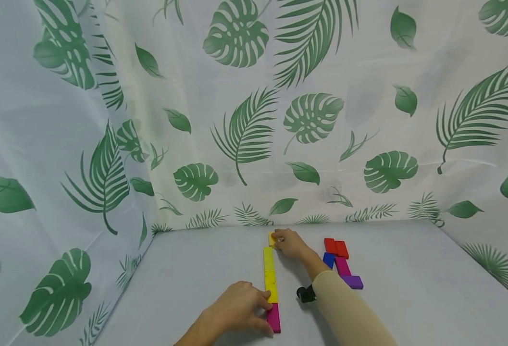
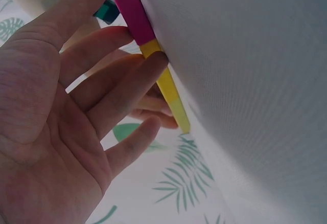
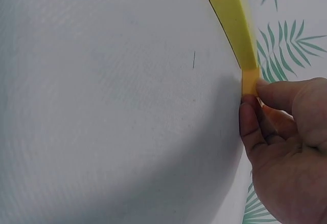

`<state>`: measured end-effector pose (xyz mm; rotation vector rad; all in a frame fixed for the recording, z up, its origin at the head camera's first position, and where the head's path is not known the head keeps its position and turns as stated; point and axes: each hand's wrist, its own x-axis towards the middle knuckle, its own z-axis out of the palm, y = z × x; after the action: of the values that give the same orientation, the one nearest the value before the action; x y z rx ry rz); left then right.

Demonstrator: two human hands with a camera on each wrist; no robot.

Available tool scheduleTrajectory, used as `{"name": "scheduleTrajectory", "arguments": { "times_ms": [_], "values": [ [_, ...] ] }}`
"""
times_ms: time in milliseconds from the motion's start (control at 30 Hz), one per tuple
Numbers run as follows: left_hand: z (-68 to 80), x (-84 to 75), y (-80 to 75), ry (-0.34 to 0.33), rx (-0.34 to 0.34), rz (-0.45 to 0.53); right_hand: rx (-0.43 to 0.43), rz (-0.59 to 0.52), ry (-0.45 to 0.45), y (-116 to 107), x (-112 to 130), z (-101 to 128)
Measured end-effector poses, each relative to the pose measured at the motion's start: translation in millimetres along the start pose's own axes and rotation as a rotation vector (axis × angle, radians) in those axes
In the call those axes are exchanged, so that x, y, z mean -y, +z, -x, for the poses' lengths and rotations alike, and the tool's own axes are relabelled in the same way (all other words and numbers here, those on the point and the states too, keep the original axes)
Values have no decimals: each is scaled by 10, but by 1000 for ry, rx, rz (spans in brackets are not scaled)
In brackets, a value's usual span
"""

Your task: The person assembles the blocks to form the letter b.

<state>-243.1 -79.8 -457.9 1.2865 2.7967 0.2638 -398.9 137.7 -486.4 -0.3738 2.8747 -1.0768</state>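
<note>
Pale tabletop (image 1: pixel 193 271), leafy sheeting (image 1: pixel 262 120), right grip (image 1: pixel 290 244) clamped on orange block (image 3: pixel 249 82), left grip (image 1: pixel 240 305) apart

Far yellow block (image 1: pixel 271 240) partly hidden by the right grip (image 1: pixel 291 244), blue block (image 1: pixel 328 259) by the sleeve (image 1: pixel 350 307)

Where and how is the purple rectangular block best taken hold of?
Probably pinch the purple block by its right end, coming from the right, across its long sides: it lies flat with that end free, while a magenta rectangular block crowds its left part.
</note>
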Motion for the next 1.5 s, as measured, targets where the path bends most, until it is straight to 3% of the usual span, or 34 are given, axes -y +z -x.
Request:
{"name": "scheduleTrajectory", "arguments": {
  "times_ms": [767,1500],
  "values": [
    [-18,-16,-8,-55,32,42,-25,-37,-14,54,71,20],
    [-10,-14,4,-47,20,41,-26,-36,-18,106,109,8]
  ]
}}
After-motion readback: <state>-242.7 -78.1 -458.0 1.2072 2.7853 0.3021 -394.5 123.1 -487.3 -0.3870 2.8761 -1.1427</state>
